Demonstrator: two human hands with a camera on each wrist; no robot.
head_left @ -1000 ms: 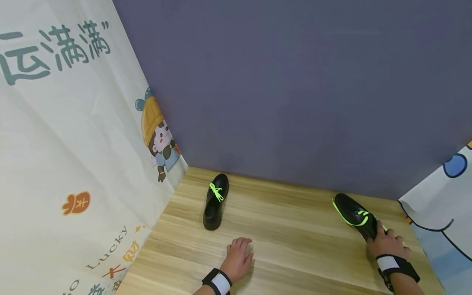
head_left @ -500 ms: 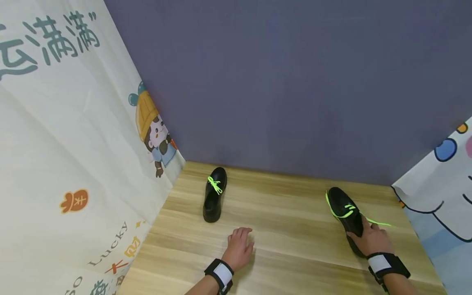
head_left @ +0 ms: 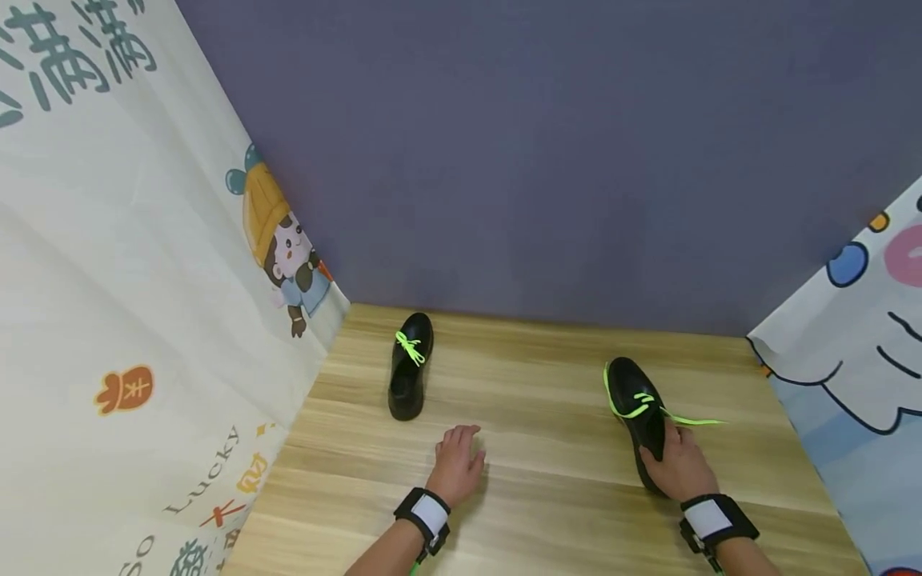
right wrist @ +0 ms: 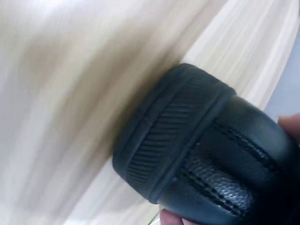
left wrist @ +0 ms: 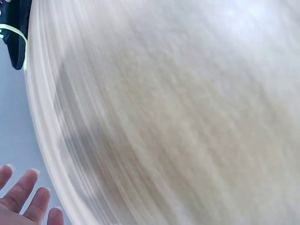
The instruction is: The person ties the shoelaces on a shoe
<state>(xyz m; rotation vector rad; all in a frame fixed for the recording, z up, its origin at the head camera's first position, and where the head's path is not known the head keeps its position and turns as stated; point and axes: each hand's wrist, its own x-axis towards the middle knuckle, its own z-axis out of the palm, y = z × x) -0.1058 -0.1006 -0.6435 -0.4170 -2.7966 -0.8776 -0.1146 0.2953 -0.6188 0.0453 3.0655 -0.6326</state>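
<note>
My right hand (head_left: pixel 683 464) grips a black lace-up shoe (head_left: pixel 632 388) around its rear part, thumb on the left side and fingers on the right. Bright green laces hang untied on that shoe, one end trailing right. In the right wrist view its ribbed heel (right wrist: pixel 164 133) is close over the wood, with fingertips at either side of the shoe. A second black shoe (head_left: pixel 406 376), its green lace tied in a bow, stands at the back left. In front of it my left hand (head_left: pixel 456 466) hovers low with relaxed fingers, holding nothing.
A wood-grain tabletop (head_left: pixel 533 400) lies under everything. Behind it rises a plain dark grey-blue wall (head_left: pixel 490 160). A white printed sheet (head_left: pixel 187 240) borders the left side, and another printed sheet (head_left: pixel 857 360) borders the right.
My right hand has shifted its hold on the untied shoe and moved it left, toward the tied shoe. Its toe now points more straight ahead. The left hand stays much the same.
</note>
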